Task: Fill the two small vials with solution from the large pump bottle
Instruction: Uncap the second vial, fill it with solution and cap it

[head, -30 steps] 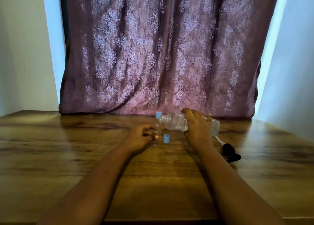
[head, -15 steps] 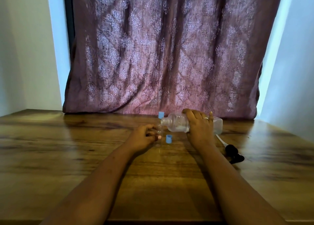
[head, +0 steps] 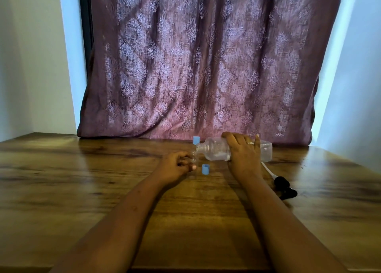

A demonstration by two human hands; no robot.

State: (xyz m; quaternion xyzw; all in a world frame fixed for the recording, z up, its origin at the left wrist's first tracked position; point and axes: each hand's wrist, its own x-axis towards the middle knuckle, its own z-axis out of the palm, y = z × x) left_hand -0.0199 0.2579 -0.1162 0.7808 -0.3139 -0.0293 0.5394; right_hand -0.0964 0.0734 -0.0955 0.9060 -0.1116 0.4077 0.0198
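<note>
My right hand point(head: 244, 156) grips the large clear bottle point(head: 214, 151), tipped nearly flat with its open neck pointing left. The neck hangs just above a small clear vial point(head: 193, 161) that stands upright on the table, held by my left hand point(head: 175, 166). A loose blue cap point(head: 205, 168) sits on the table just right of that vial. Behind the bottle's neck a second blue cap point(head: 196, 140) shows; whatever it sits on is too faint to make out. The black pump head point(head: 283, 187) with its white tube lies on the table to the right.
The wooden table point(head: 103, 180) runs wide to both sides and toward me. A purple patterned curtain point(head: 195, 66) hangs along its back edge. Pale walls stand at left and right.
The bottle stays tipped over the vial in much the same pose. The view has shifted slightly; both hands hold their places.
</note>
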